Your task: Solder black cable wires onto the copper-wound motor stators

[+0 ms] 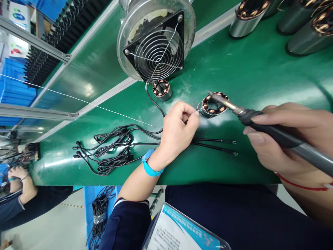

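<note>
My right hand (288, 139) grips a soldering iron (270, 126) whose metal tip rests on a small stator (214, 104) with copper windings on the green table (260, 69). My left hand (179, 130) is closed in a pinch just left of that stator, holding a thin solder wire (78, 100) that runs off to the upper left. A blue strap (149, 166) circles my left wrist. Two black leads (215, 144) lie under my left hand.
A second stator (161, 89) sits below a round fan with a wire guard (156, 41). A bundle of black cables (111, 149) lies left. Larger wound stators (247, 15) stand at the back right. Another person's hand (15, 175) works at far left.
</note>
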A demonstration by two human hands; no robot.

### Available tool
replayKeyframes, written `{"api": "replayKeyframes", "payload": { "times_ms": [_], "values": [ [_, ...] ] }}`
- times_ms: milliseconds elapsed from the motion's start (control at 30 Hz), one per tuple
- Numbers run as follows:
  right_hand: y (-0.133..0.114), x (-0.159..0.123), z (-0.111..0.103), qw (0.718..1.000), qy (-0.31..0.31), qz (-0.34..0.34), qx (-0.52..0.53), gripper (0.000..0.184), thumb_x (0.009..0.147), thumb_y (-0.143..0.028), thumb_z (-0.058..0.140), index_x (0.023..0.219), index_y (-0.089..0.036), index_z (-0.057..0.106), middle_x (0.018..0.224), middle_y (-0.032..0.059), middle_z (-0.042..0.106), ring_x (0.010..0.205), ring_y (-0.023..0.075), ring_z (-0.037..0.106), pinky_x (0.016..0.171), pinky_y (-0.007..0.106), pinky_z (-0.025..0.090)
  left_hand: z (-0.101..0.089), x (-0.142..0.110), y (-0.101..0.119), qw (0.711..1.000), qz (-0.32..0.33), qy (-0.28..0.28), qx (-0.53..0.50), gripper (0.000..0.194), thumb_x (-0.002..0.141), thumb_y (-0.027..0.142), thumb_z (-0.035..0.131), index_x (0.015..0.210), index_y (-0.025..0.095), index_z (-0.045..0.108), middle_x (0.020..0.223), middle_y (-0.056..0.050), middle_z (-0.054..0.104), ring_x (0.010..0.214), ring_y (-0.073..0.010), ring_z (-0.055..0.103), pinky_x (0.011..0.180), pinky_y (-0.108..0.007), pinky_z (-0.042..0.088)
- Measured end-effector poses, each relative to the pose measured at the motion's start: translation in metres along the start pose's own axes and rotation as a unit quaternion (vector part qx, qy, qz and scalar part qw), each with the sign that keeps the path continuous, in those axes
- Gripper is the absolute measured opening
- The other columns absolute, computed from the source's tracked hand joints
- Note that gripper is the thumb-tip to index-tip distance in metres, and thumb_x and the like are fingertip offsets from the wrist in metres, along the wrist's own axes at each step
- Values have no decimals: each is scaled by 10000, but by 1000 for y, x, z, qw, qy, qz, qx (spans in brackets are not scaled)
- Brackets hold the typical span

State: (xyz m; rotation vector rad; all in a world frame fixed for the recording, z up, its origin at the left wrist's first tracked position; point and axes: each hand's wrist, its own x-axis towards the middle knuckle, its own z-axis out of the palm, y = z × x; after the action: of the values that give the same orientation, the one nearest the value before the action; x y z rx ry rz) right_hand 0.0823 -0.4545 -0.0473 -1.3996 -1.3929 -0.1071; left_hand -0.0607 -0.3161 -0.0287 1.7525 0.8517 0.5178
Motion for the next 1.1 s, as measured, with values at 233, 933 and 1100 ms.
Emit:
{"api": "replayKeyframes", "payload": {
  "times_ms": [233, 933, 1100],
  "values": [
    [-20, 24, 3, 990, -60, 110, -66, 394, 984, -265, 622, 1374, -319, 602, 1189, -10, 733, 989, 166, 725, 821, 292, 604, 0, 1, 0, 1000, -4, 4, 9, 169, 841, 116, 604, 728, 205, 515, 607, 55, 476, 563, -87, 428, 566, -253, 341],
    [-3, 18, 35, 980, -114, 109, -120, 430, 955, -222, 558, 1381, -244, 501, 1015, 38, 738, 958, 268, 683, 825, 430, 503, -4, 2, -2, 997, -35, -25, -62, 114, 832, 105, 596, 753, 184, 573, 626, 66, 539, 506, -47, 441, 495, -185, 357],
    [-4, 17, 37, 981, -107, 117, -115, 422, 959, -234, 555, 1377, -255, 501, 967, 30, 732, 949, 263, 685, 839, 436, 501, -6, 2, -8, 996, 82, 0, -36, 102, 878, 162, 610, 777, 177, 610, 758, 21, 594, 602, -68, 527, 556, -205, 441]
  ]
}}
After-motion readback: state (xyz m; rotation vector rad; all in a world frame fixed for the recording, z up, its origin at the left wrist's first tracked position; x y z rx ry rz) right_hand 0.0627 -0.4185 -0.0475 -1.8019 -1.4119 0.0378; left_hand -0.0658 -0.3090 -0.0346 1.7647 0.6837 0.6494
